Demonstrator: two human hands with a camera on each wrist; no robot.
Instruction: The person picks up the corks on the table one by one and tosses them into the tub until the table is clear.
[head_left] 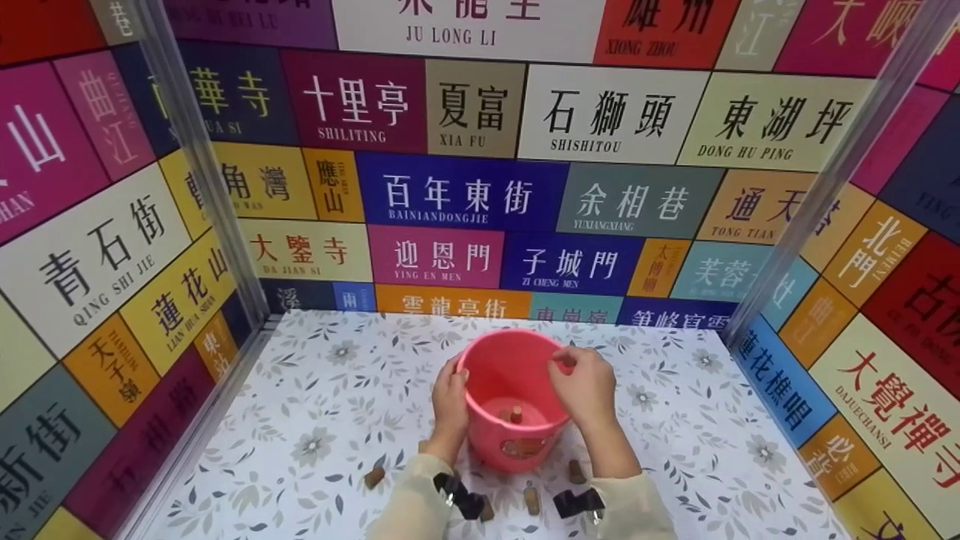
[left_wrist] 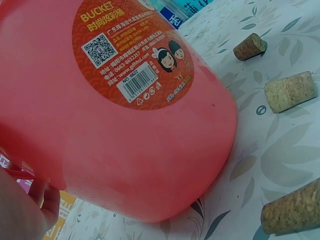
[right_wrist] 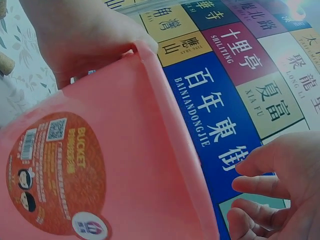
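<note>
A pink plastic bucket [head_left: 487,442] stands tilted toward me, its round red label [left_wrist: 132,55] facing my side. My left hand [head_left: 450,401] grips its left rim, thumb at the edge and fingers on the outer wall. Over the right rim is my right hand [head_left: 589,386]. The right wrist view shows its fingers [right_wrist: 257,186] loosely bent, apart from the bucket wall, with nothing visible between them. Down on the bucket's floor a small cork [head_left: 516,414] can be seen; part of the inside is hidden.
Several more corks lie around the bucket's near side, among them one at left [head_left: 373,478], one in front [head_left: 532,501] and one at right [head_left: 576,471]. A floral-patterned tabletop [head_left: 315,390] lies beneath. Walls of colourful sign panels [head_left: 465,191] close in the back and both sides.
</note>
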